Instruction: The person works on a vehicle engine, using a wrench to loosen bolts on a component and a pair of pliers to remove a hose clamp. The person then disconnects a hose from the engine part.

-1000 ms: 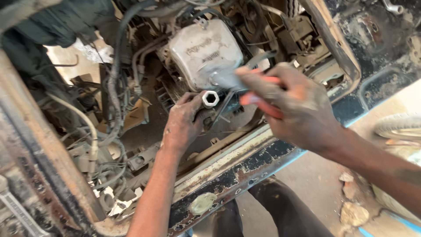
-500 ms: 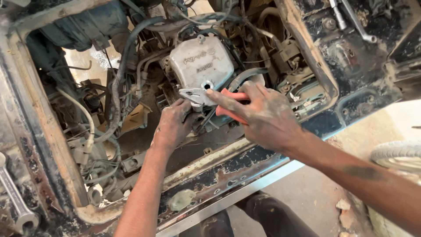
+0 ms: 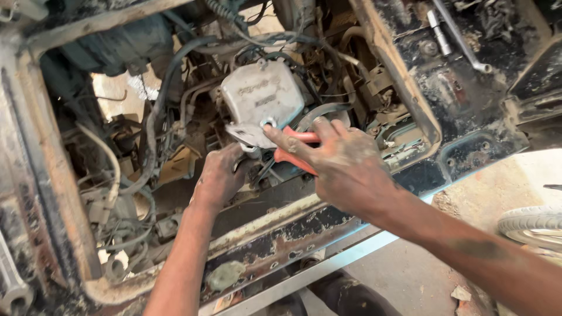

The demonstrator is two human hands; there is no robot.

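A rusted, flaking metal frame (image 3: 281, 234) runs diagonally across the lower middle of the frame, edging an open vehicle bay crowded with black hoses, cables and grimy parts. Pale concrete ground (image 3: 410, 275) shows at the lower right, with part of a tyre (image 3: 530, 225) cut off by the right edge. At the upper right, a wrench (image 3: 462, 38) lies on a dirty black panel.

In the upper centre of the bay sits a grey metal cover (image 3: 261, 96), dusty and scuffed. Its raised marking is too smeared to make out.

The right hand (image 3: 345, 167) reaches in from the lower right, closed around red-handled pliers (image 3: 295, 149). Only the red grips show between the fingers; the pliers' nose is hidden behind the index finger, which stretches up to touch the cover's lower lug. Whether the nose grips anything cannot be told.

The left hand (image 3: 219, 175) comes up from the bottom centre, its forearm cut off by the lower edge. Its fingers curl up under the cover's lower edge and seem to press on something there, but what they hold, if anything, is hidden in shadow behind the knuckles.

The deeper parts of the bay at the left are dark and tangled, hard to tell apart.
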